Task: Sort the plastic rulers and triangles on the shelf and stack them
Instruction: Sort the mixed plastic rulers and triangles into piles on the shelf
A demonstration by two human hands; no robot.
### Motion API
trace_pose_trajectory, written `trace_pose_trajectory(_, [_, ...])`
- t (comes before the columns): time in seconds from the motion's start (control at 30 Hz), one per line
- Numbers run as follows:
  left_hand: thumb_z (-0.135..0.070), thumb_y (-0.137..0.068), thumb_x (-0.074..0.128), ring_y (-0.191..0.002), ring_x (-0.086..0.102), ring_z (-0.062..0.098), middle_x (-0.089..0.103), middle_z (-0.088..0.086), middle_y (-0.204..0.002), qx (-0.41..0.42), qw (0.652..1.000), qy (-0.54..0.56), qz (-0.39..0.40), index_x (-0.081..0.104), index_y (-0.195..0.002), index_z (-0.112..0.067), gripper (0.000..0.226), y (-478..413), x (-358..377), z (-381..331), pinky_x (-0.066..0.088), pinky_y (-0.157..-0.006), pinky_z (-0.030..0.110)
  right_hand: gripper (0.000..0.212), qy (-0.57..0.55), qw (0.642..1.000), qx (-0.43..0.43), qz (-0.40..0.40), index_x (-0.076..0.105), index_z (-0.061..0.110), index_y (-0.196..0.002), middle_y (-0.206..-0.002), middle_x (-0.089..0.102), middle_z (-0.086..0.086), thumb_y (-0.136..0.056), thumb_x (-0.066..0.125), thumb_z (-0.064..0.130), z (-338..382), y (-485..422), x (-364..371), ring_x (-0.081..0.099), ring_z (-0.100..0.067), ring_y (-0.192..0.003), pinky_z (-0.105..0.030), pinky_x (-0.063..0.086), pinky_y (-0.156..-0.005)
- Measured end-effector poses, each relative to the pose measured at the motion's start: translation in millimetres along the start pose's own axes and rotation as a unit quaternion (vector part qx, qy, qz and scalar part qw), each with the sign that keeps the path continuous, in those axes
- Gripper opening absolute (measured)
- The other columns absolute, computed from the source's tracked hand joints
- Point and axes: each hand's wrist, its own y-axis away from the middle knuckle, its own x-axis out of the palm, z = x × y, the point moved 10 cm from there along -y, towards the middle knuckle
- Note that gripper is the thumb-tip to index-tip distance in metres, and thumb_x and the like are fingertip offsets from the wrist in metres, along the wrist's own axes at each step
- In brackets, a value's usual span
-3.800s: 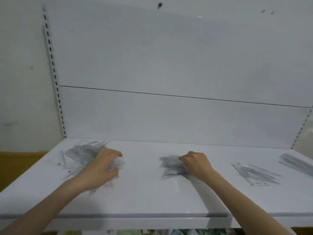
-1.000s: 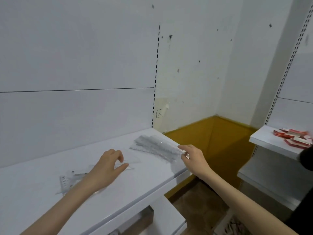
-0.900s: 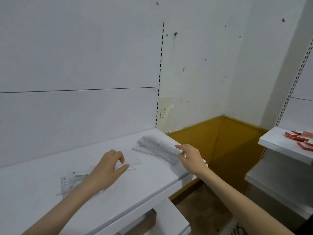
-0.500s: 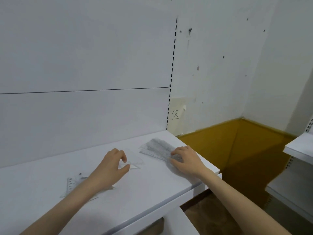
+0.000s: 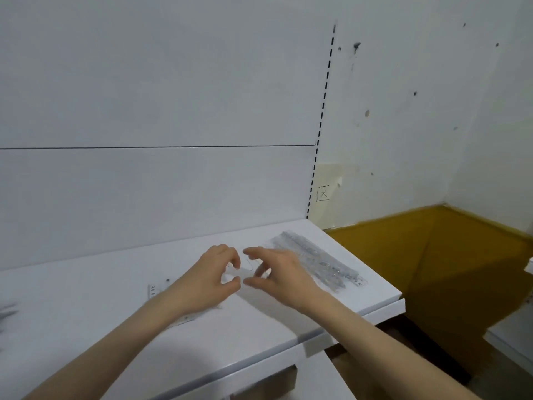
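Between the two grips, just above the white shelf, a clear, almost invisible plastic piece shows only as a faint outline with an oval slot. Whether it is a ruler or a triangle is hard to make out. The left hand has its grip curled close, thumb and forefinger pinching the left end of that piece. The right hand faces it with its grip half spread, forefinger high and thumb low, with a gap between them around the piece's right end. Whether those fingers touch the plastic cannot be told.

Just to the right of the right grip, a long stack of clear plastic rulers lies flat on the shelf, its near side partly hidden behind that hand. Behind the left grip, under the wrist, a clear flat ruler with printed marks is mostly covered by the forearm, so only a scaled end and one edge show. Far to the left of the left grip, blurred grey shapes are cut off by the frame edge and cannot be identified.
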Motion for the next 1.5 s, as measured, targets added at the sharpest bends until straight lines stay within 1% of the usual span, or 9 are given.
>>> trace_pose_trajectory(0.13, [-0.017,-0.086,0.057,-0.075,0.047,0.000,0.046,-0.015,-0.089,-0.071,0.996,0.034,-0.036,0.043,-0.101,-0.021,0.021,33,-31,27,0.036,-0.062,0.014,0.042,-0.062,0.998,0.012,-0.005,0.061,0.015,-0.124,-0.117,0.067,-0.002,-0.084,0.072,0.022,20,-17,18,0.058,0.006,-0.062,-0.019,0.051,-0.076])
trace_pose_trajectory(0.27, [-0.015,-0.084,0.058,-0.086,0.049,0.002,0.050,-0.017,-0.100,-0.119,0.991,0.019,-0.065,0.039,-0.103,-0.029,0.030,79,-65,63,0.035,-0.065,0.016,0.035,-0.110,0.994,-0.010,0.009,0.062,0.014,-0.119,-0.109,0.070,-0.003,-0.085,0.069,0.015,52,-36,49,0.068,-0.010,-0.084,-0.020,0.051,-0.080])
trace_pose_trajectory(0.43, [-0.021,-0.084,0.059,-0.093,0.046,-0.002,0.050,-0.020,-0.103,-0.201,0.974,-0.051,-0.087,0.041,-0.105,-0.035,0.031,162,-111,118,0.034,-0.071,0.012,0.044,-0.142,0.988,-0.046,0.044,0.058,0.016,-0.125,-0.114,0.067,-0.001,-0.083,0.071,0.016,106,-56,93,0.068,-0.011,-0.093,-0.022,0.048,-0.091])
trace_pose_trajectory(0.53, [-0.040,-0.074,0.055,-0.093,0.047,-0.001,0.051,-0.018,-0.101,-0.252,0.960,-0.058,-0.105,0.048,-0.101,-0.033,0.028,213,-142,135,0.035,-0.074,0.012,0.038,-0.122,0.987,-0.083,0.065,0.060,0.017,-0.119,-0.114,0.068,0.000,-0.083,0.071,0.020,139,-69,123,0.068,-0.013,-0.094,-0.030,0.048,-0.093])
trace_pose_trajectory(0.63, [-0.053,-0.061,0.041,-0.091,0.047,-0.003,0.051,-0.021,-0.095,-0.272,0.945,-0.080,-0.160,0.054,-0.098,-0.027,0.046,262,-176,147,0.034,-0.076,0.005,0.030,-0.085,0.986,-0.123,0.076,0.061,0.015,-0.112,-0.113,0.070,0.001,-0.085,0.070,0.025,171,-82,150,0.067,-0.018,-0.098,-0.035,0.047,-0.091])
trace_pose_trajectory(0.77, [-0.033,-0.082,0.062,-0.094,0.047,-0.002,0.055,-0.015,-0.101,-0.318,0.922,-0.122,-0.186,0.055,-0.101,-0.028,0.021,324,-206,166,0.035,-0.072,0.010,0.032,-0.004,0.982,-0.159,0.100,0.058,0.017,-0.114,-0.105,0.071,0.000,-0.089,0.062,0.037,217,-97,187,0.059,-0.024,-0.101,-0.032,0.042,-0.080])
trace_pose_trajectory(0.87, [-0.023,-0.085,0.065,-0.095,0.047,-0.004,0.054,-0.020,-0.104,-0.342,0.910,-0.130,-0.194,0.052,-0.100,-0.036,0.024,361,-222,178,0.035,-0.068,0.013,0.032,0.024,0.978,-0.176,0.111,0.055,0.016,-0.114,-0.105,0.069,-0.004,-0.092,0.058,0.038,249,-108,214,0.058,-0.026,-0.101,-0.033,0.043,-0.078])
trace_pose_trajectory(1.27, [-0.015,-0.085,0.065,-0.086,0.050,0.002,0.047,-0.024,-0.095,-0.392,0.876,-0.136,-0.245,0.055,-0.100,-0.029,0.023,461,-294,225,0.036,-0.069,0.008,0.024,0.084,0.960,-0.193,0.183,0.065,0.022,-0.107,-0.111,0.068,-0.002,-0.096,0.049,0.037,314,-150,284,0.060,-0.023,-0.102,-0.034,0.049,-0.079])
trace_pose_trajectory(1.5, [-0.018,-0.081,0.062,-0.089,0.050,0.002,0.057,-0.011,-0.094,-0.328,0.913,-0.105,-0.218,0.057,-0.092,-0.032,0.019,464,-306,255,0.036,-0.071,0.012,0.037,0.129,0.965,-0.202,0.105,0.056,0.018,-0.126,-0.120,0.063,-0.005,-0.100,0.038,0.039,330,-139,270,0.055,-0.025,-0.113,-0.035,0.043,-0.087])
